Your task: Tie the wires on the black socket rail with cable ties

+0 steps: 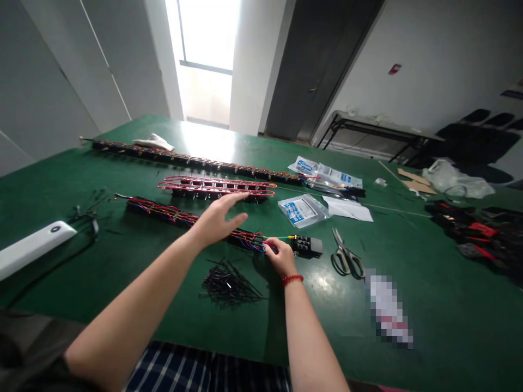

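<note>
A long black strip with a red, blue and yellow wire bundle (163,211) lies across the green table in front of me. My left hand (220,216) is over its middle, fingers stretched out and thumb apart; whether it touches the wires I cannot tell. At the strip's right end, my right hand (281,257) pinches the wires between thumb and fingertips. Just beyond that hand sits a black and grey connector block (308,246), with a green-yellow wire running into it. A heap of thin black cable ties (231,283) lies nearer to me, between my forearms.
Behind are a coil of red wire (216,188) on black parts and a longer wired strip (196,161). Scissors (345,258), a clear plastic bag (303,210) and white paper (347,208) lie rightward. A white device (35,247) with a cable is at left.
</note>
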The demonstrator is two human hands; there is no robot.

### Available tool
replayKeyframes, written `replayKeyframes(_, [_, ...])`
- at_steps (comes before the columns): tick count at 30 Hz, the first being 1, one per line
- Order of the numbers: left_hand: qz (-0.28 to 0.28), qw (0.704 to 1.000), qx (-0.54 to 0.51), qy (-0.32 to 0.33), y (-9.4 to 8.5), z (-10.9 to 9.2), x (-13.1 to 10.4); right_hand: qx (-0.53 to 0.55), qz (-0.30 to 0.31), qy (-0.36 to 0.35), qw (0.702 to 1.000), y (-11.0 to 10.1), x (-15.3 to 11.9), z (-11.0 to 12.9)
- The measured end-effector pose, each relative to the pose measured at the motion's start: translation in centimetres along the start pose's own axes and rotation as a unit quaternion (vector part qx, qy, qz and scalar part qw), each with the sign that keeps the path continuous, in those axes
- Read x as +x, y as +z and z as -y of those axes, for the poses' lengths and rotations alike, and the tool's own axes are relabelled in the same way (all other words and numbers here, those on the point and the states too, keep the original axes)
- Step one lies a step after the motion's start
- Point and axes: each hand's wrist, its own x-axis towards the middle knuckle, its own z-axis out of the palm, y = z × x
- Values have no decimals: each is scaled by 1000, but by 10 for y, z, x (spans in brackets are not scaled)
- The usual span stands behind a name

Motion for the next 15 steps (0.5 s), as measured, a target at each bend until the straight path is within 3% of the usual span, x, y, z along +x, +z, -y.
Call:
replayKeyframes(4, [134, 976, 156, -65, 49, 39, -38, -19, 19, -13, 1000, 1, 1, -1])
replayKeyframes(6, [147, 969, 188, -58, 65, 53, -50, -33, 24, -18, 999, 2, 1, -2])
replayKeyframes(9, [143, 963, 224, -43, 73, 62, -55, -53, 26, -20, 998, 4, 1, -3])
replayKeyframes(15, [123, 957, 255, -59, 78, 57, -63, -73, 6, -16, 997, 8, 2, -6])
